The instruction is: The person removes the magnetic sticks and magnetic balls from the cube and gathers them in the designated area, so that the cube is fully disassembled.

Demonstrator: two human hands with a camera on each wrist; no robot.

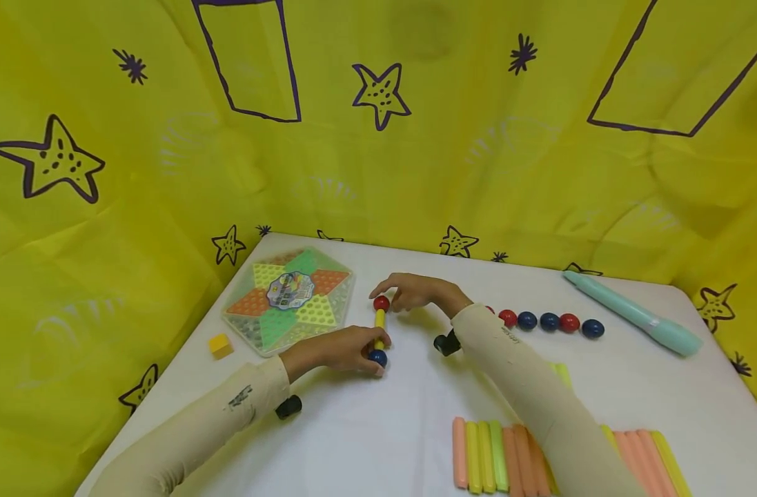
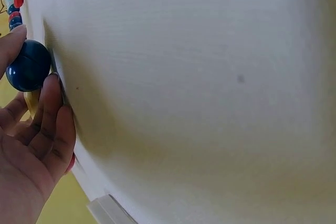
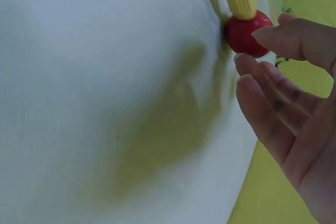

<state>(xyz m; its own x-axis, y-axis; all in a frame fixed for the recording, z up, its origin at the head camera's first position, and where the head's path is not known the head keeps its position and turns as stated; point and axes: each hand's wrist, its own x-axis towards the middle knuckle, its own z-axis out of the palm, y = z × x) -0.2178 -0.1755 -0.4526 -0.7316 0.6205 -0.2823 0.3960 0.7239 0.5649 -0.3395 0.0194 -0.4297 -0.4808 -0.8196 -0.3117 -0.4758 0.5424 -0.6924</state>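
Note:
A yellow stick (image 1: pixel 379 319) lies on the white table with a red ball (image 1: pixel 381 303) at its far end and a blue ball (image 1: pixel 377 357) at its near end. My left hand (image 1: pixel 347 347) holds the near end, thumb and fingers about the blue ball (image 2: pixel 29 66); the left wrist view shows this grip closely. Over the far end, my right hand (image 1: pixel 415 290) has its fingers loosely bent and spread around the red ball (image 3: pixel 247 34). Its thumb overlaps the ball in the right wrist view; firm contact cannot be made out.
A star-patterned game board (image 1: pixel 325 317) lies at the left, near a small yellow cube (image 1: pixel 219 346). Several red and blue balls (image 1: pixel 548 322) form a row at the right, before a teal tube-shaped object (image 1: pixel 633 312). Coloured sticks (image 1: pixel 486 455) lie at the front right, partly under the right sleeve.

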